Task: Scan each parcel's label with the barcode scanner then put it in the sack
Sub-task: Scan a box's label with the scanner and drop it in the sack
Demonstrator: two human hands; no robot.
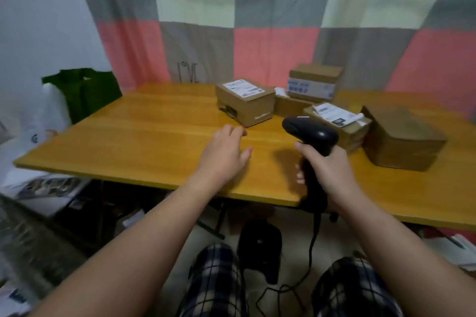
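At twelve o'clock from the left hand (223, 147), reaching slack-fingered and empty, sits the nearest parcel (246, 101), while the right hand (325, 166) grips the scanner (310, 134), ready for its label.

bare table (144, 121) left and centre, 5 parcels (246, 101) crowding back right, sack (85, 92) beyond left edge

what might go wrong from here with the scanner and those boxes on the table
1. The cable hangs from the scanner in the right hand past the table edge to the floor; it may snag on a swing.
2. The left hand, open, reaches for the labelled box alone; a one-handed lift could slip.
3. Loose slips on the flat box might slide off if it is bumped.
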